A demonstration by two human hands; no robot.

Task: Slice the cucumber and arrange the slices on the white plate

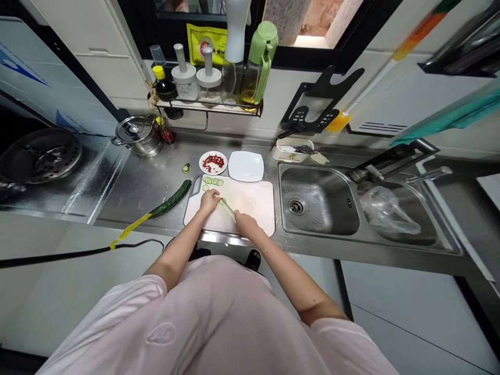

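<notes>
My right hand (247, 225) is closed around the handle of a knife (229, 208), its blade pointing up and left over the white cutting board (253, 205). By the blade's tip lies a pale green cucumber slice (222, 201). At that slice's left edge, my left hand (209, 201) has its fingers bent and pinched against it; the exact contact is small in view. A row of overlapping cucumber slices (213, 181) lies along the board's upper left, with a single slice below it. Left of the board rests a dark green cucumber (172, 200).
Behind the board stand a plate of chopped red pieces (213, 163) and a white square plate (246, 166). A cucumber end (185, 168) lies nearby. The sink (320, 200) is at right, a lidded pot (139, 136) at left. Overhead hangs a condiment rack (211, 107).
</notes>
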